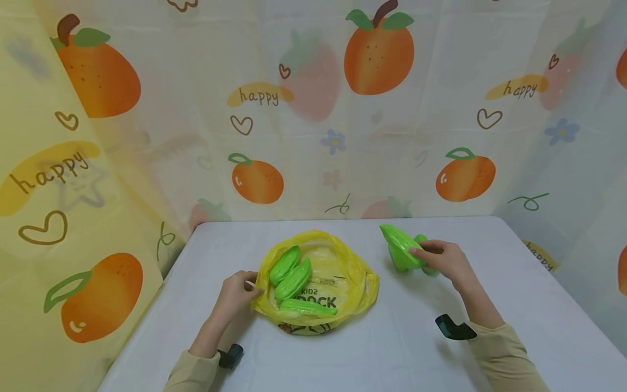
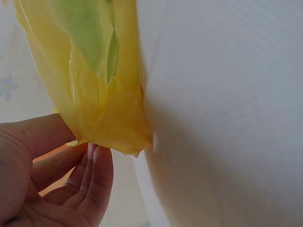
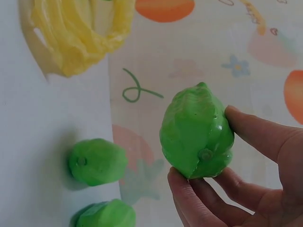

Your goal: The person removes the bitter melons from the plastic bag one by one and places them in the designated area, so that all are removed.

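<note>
A yellow plastic bag [image 1: 368, 283] with printed letters lies with its mouth spread wide. Three green toy bitter melons [image 1: 293, 280] are inside it. My left hand [image 1: 235, 296] pinches the bag's left rim between thumb and fingers; the left wrist view has the crumpled yellow edge [image 2: 113, 120] at the fingertips. To the right of the bag, my right hand [image 1: 448, 262] grips another ridged green toy bitter melon [image 3: 196, 130], thumb on one side and fingers on the other, raised above the table. Two more green toys, one nearer [image 3: 97, 161] and one lower [image 3: 108, 215], rest below it in the right wrist view.
The white table [image 1: 392, 348] has its far edge against a hanging cloth [image 1: 303, 163] printed with oranges, hearts and the word happy. More cloth hangs at the left and right. Black wrist cameras are strapped on the left wrist [image 1: 231, 356] and right wrist [image 1: 454, 328].
</note>
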